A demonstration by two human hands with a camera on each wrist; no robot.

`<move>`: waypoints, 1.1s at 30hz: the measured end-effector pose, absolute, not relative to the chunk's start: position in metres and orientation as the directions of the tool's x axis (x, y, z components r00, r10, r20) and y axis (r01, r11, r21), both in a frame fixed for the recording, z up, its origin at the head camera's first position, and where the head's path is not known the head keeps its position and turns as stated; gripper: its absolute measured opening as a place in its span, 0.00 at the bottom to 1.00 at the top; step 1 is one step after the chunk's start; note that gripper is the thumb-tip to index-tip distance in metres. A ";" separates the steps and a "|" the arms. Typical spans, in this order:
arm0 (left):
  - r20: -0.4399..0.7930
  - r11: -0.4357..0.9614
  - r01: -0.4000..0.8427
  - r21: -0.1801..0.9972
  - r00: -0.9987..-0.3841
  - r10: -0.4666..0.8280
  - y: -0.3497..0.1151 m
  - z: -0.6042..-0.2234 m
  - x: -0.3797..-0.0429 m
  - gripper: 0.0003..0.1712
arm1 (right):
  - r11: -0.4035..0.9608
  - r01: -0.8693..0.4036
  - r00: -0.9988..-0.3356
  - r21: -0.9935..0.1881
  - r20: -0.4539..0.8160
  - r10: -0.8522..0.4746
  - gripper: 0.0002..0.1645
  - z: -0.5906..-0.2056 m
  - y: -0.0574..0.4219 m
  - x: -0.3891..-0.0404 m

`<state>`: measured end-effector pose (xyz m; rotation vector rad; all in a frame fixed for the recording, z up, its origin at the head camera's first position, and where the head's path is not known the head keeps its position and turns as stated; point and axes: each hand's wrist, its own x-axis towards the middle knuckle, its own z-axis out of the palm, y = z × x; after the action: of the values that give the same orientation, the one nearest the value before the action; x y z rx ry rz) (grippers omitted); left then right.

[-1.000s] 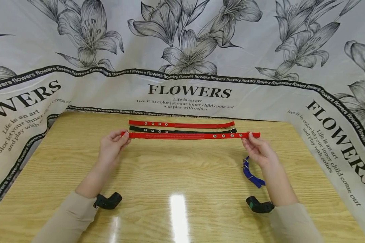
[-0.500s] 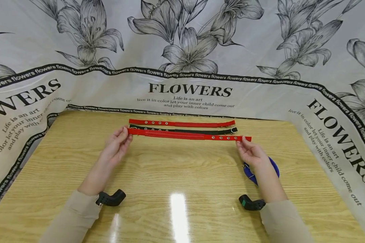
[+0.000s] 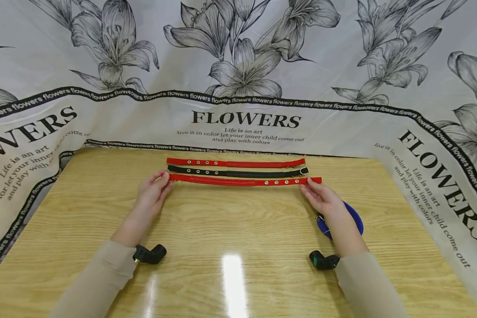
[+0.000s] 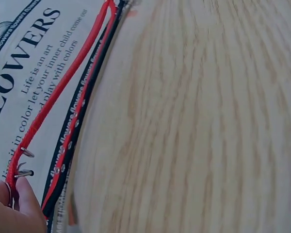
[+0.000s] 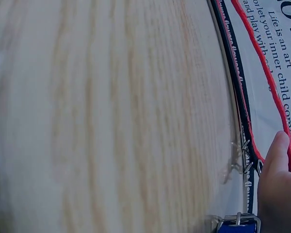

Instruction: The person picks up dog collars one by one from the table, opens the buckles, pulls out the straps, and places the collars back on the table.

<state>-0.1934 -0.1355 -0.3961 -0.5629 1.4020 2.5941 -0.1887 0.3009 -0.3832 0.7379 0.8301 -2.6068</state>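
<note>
Both hands hold a red collar [image 3: 222, 180] stretched between them in the head view. My left hand [image 3: 153, 194] pinches its buckle end; metal fittings show beside the fingers in the left wrist view. Near the eyelet end, my right hand [image 3: 326, 201] pinches the strap between thumb and fingers, with a short tip sticking out. Just behind it lies a black collar [image 3: 254, 174], and beyond that a second red collar [image 3: 258, 164], both laid out lengthwise with eyelets to the left. A looped blue collar [image 3: 355, 216] is partly hidden by my right forearm.
The wooden table [image 3: 230, 229] ends at a white flower-printed cloth [image 3: 246, 128] hanging behind and at both sides. A black wrist camera [image 3: 151, 254] sits on the left wrist, another wrist camera [image 3: 323, 260] on the right. Bright light reflects off the table's front middle.
The right hand has moved left, and the left hand slightly right, carrying the red collar along. After overlapping the black collar, the held strap now lies in front of it. More of the blue collar shows.
</note>
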 end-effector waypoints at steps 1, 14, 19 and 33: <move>-0.384 -0.543 -0.292 0.787 -0.921 -0.061 -0.134 -0.396 -0.195 0.24 | -0.782 0.424 -0.821 -0.456 -0.558 -0.120 0.12 -0.383 0.301 -0.190; -0.412 -0.350 -0.341 0.873 -0.899 -0.152 -0.130 -0.409 -0.205 0.24 | -0.636 0.411 -0.830 -0.653 -0.557 0.035 0.14 -0.380 0.298 -0.204; -0.338 -0.224 -0.293 0.929 -0.919 -0.201 -0.132 -0.413 -0.207 0.22 | -0.482 0.410 -0.817 -0.775 -0.546 0.183 0.09 -0.371 0.297 -0.204; -0.210 -0.069 -0.199 0.978 -0.944 -0.256 -0.132 -0.418 -0.218 0.17 | 0.164 0.481 -0.849 -0.861 -0.410 0.334 0.05 -0.384 0.306 -0.217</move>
<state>-0.2180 -0.1316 -0.4176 -0.5302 2.1711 2.2651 -0.2168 0.3061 -0.3845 0.8099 2.2980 -1.7782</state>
